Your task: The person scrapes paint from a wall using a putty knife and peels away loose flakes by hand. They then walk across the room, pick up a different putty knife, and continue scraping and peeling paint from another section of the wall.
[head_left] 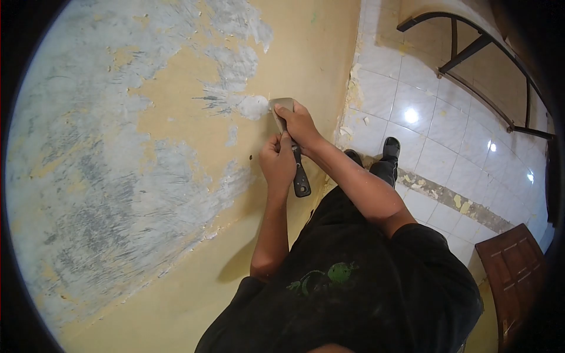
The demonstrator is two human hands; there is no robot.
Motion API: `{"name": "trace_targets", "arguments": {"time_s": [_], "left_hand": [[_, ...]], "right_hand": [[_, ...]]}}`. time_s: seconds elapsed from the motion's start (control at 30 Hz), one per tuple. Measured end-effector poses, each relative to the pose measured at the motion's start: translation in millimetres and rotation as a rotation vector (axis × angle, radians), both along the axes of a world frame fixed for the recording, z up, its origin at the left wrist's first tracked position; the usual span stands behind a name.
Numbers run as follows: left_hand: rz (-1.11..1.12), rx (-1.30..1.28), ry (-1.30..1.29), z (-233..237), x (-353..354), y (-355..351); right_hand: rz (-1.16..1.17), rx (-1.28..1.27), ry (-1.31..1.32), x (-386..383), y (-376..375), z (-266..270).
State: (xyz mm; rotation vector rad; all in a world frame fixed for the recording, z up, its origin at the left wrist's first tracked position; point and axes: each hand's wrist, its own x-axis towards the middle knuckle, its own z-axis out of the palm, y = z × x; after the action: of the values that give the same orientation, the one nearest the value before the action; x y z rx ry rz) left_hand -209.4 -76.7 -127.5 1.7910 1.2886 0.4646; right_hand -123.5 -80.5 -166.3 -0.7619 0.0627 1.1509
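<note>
A scraper with a wide flat blade and a black handle (302,183) is held against the painted wall (318,59). My right hand (300,125) is closed round its upper part, with the thumb lying on the blade. Just below, my left hand (279,160) is closed round the scraper near the top of the handle, whose end hangs free beneath. The blade's edge meets the yellow paint beside a bare whitish patch (253,107). My fingers partly hide the neck of the tool.
Large areas of grey-white wall (94,194) are stripped, with ragged yellow paint round them. Paint flakes lie on the white tiled floor (376,88) along the wall. A dark curved metal frame (479,44) stands at upper right, and a brown panelled door (512,270) at lower right.
</note>
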Motion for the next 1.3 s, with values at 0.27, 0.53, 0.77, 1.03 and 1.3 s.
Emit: {"name": "trace_targets", "arguments": {"time_s": [0.27,0.53,0.77,1.03,1.3], "left_hand": [[0.038,-0.050,-0.037,-6,2,-3],[-0.297,-0.274,0.336,76,-84,0],[-0.330,-0.611,0.312,108,-115,-2],[-0.336,-0.650,0.252,105,-109,4],[-0.298,-0.682,0.229,105,-109,5]], "right_hand": [[0.020,0.028,-0.112,4,-3,-10],[-0.255,-0.147,-0.809,10,8,-21],[-0.373,-0.073,-0.983,18,13,-23],[-0.528,-0.233,-1.517,17,14,-23],[-0.509,-0.222,-1.494,15,11,-27]]}}
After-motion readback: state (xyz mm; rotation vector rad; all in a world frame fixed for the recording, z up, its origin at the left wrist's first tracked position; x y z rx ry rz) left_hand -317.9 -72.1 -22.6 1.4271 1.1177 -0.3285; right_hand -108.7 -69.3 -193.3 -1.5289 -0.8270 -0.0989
